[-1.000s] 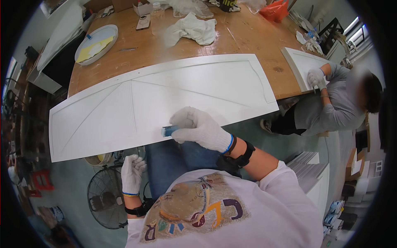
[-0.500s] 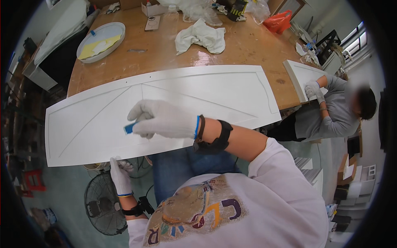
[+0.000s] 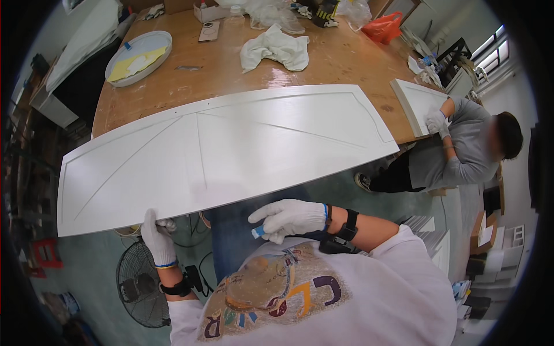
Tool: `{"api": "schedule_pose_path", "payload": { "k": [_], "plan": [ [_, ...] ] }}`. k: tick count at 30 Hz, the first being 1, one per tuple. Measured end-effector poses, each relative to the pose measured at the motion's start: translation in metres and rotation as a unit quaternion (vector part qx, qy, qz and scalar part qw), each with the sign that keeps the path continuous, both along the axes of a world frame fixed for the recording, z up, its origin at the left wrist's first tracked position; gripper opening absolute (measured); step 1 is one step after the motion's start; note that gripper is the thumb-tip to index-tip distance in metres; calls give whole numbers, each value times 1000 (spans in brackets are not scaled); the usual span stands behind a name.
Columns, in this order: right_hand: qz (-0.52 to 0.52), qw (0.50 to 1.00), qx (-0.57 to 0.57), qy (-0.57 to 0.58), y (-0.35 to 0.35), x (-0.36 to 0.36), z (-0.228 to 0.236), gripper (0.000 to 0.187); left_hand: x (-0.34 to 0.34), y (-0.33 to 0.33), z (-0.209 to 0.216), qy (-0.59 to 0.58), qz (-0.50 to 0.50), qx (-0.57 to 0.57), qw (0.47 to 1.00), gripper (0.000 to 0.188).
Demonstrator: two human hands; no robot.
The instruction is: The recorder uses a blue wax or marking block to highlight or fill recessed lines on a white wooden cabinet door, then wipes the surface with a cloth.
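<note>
A long white panel (image 3: 231, 150) with thin grooved lines lies on the wooden table, its near side jutting over the edge. My left hand (image 3: 157, 235), in a white glove, grips the panel's near edge towards its left end, thumb on top and fingers partly hidden. In front of my chest, clear of the panel, my gloved right hand (image 3: 289, 220) is closed on a small blue block (image 3: 258, 232) with a pale end. The block's exact kind is too small to tell.
Behind the panel are a round white tray (image 3: 167, 51) with a yellow cloth, a crumpled white cloth (image 3: 276, 49), a phone (image 3: 209, 31) and a red bag (image 3: 385, 29). A black fan (image 3: 135, 282) stands below left. At right, a gloved co-worker (image 3: 461, 147) leans over another white panel (image 3: 412, 104).
My right hand has come back from above the panel towards my chest, with the small blue block still in it. My left hand stays at the panel's near edge.
</note>
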State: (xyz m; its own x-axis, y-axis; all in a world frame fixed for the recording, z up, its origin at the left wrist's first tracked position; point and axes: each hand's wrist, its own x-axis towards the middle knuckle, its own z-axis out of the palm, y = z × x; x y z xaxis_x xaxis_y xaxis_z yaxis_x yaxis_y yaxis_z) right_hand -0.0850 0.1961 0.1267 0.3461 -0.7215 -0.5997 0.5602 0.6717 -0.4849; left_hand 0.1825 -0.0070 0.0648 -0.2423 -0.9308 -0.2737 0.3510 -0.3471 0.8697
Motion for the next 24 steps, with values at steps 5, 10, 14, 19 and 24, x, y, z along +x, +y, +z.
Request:
{"api": "schedule_pose_path", "payload": {
  "k": [5, 10, 14, 19, 24],
  "plan": [
    [-98, 993, -41, -47, 18, -2, 8, 77, -10, 24, 43, 12, -7, -6, 1000, 37],
    [-144, 971, -166, -90, 20, -1, 10, 76, -8, 40, 51, 0, 17, -1, 1000, 38],
    [-150, 963, -207, -88, 18, 0, 9, 74, -8, 53, 57, -5, 37, 15, 999, 37],
    [-147, 963, -216, -61, 12, -8, 1, 72, -10, 52, 58, 14, 22, 22, 999, 37],
    [-135, 960, -246, -27, -4, -19, 15, 57, 10, 35, 39, 52, -103, -230, 966, 27]
  ]
}}
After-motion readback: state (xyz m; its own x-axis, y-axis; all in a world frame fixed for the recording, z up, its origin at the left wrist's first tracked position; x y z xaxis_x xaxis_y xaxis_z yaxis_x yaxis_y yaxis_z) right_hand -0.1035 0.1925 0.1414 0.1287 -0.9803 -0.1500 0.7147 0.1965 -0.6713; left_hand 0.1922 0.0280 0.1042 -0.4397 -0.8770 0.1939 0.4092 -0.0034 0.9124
